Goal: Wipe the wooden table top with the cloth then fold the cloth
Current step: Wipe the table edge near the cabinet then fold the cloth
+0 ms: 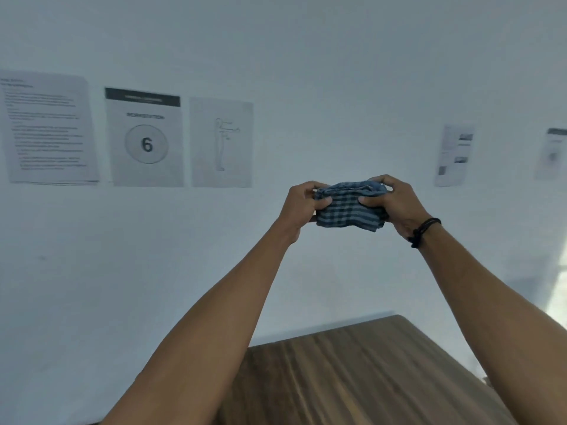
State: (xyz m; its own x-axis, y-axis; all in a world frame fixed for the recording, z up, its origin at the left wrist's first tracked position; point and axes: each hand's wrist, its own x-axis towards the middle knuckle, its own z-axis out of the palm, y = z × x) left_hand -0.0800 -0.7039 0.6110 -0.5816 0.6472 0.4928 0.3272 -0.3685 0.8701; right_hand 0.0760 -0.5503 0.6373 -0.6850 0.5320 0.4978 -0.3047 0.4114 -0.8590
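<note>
View from a head-worn camera, looking forward over two bare outstretched forearms. Both hands are raised in front of a pale wall [306,56] and hold a small bundled cloth [349,210] between them. The cloth is blue with lighter stripes forming a check pattern, gathered into a thick, compact wad with rumpled layers showing along its top.

The left hand [302,204] grips the cloth's left end, its thumb pressed on the near face and its fingers curled round the back. The right hand [395,204] grips the right end the same way, thumb in front and fingers wrapped over the top. A dark cord bracelet [425,230] circles the right wrist.

The cloth is in the air, well apart from the wooden counter [352,378], and appears above the counter's far edge. The counter fills the lower middle of the view, brown with a lengthwise grain; its far right corner is visible, rounded, close to the wall.

Five paper sheets hang on the wall. At far left is a sheet of text [46,130], too blurred to read. Beside it is a sheet with a dark header and a large number 6 in a circle [144,139]. Next is a sheet with a line drawing of a standing figure, one arm held out [221,142]. Well to the right hang two smaller sheets [454,154] [552,154], their print unreadable.
</note>
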